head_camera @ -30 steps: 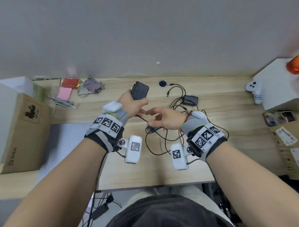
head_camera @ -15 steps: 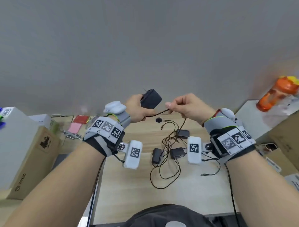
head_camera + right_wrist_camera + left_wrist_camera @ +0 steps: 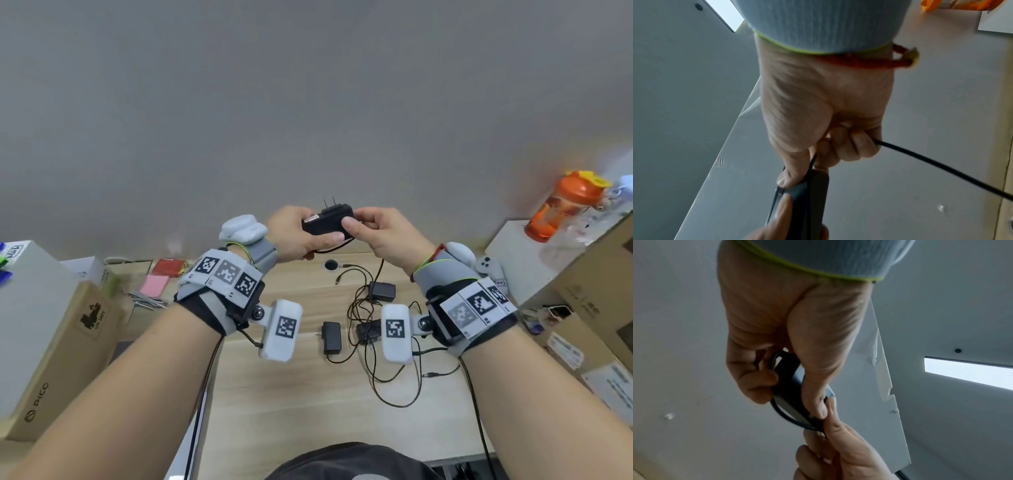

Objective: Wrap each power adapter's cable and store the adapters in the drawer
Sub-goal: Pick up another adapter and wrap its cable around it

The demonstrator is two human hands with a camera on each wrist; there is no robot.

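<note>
Surface (image 3: 274, 394) below both hands, carrying three more adapters (image 3: 331, 337) in tangled cables. Left hand (image 3: 294, 234) raised, fingers curled round black adapter (image 3: 327, 222), prongs up. Right hand (image 3: 387, 236) just beside, touching adapter's end, thumb and fingers pinching cable (image 3: 931, 164), which trails down toward surface.

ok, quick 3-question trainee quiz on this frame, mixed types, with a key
1. True or false: the adapter held up has its prongs pointing upward.
2. The right hand pinches: A) the cable B) the orange bottle C) a cardboard box
3. Fill in: ___ adapters lie on the desk.

Key: 1 true; 2 A; 3 three. The left hand grips the adapter.
</note>
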